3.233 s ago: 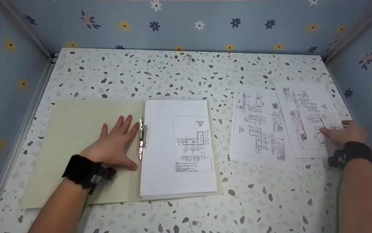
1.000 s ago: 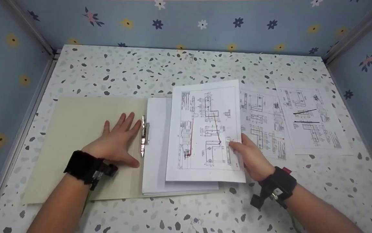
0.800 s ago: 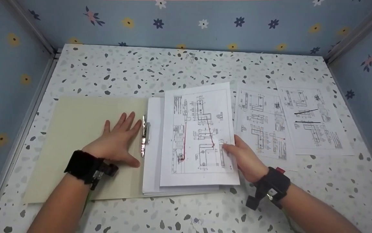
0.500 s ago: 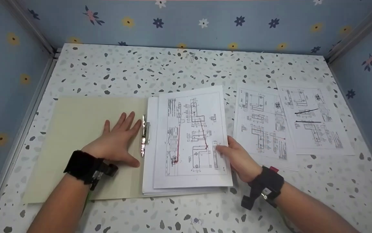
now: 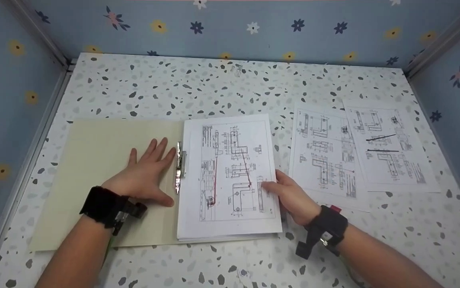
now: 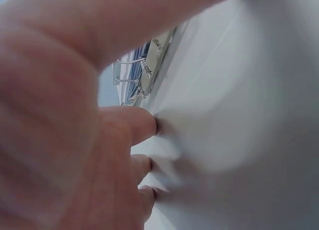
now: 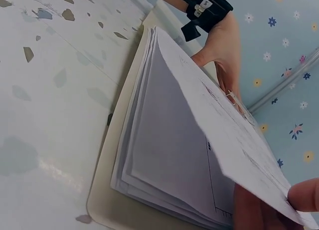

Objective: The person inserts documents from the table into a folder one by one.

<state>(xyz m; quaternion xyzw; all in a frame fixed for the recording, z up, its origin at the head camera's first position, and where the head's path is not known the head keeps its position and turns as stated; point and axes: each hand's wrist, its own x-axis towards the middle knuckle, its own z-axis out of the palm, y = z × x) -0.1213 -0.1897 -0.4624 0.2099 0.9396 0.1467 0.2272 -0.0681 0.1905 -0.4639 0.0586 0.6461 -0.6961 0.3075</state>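
A cream file folder (image 5: 94,160) lies spread on the table, with a metal ring clip (image 5: 180,168) along its spine. My left hand (image 5: 144,176) rests on the left cover, fingers spread and straight, beside the clip. Over the paper stack on the right side lies a sheet of paper (image 5: 230,172) printed with a technical drawing and red lines. My right hand (image 5: 296,198) pinches its right edge, thumb on top and fingers beneath. In the right wrist view, this sheet (image 7: 199,100) arches above the stack (image 7: 154,135), its near edge lifted.
Two more printed drawing sheets lie to the right, one sheet (image 5: 326,156) partly under or against the other sheet (image 5: 392,148); the overlap is hard to tell. The speckled white table (image 5: 230,88) is bounded by blue flowered panels (image 5: 230,28) at the back and sides.
My right hand took a sheet from the far right pile and carried it left, lowering it over the folder's stack. Its left edge now reaches near the clip. My left hand stayed in place.
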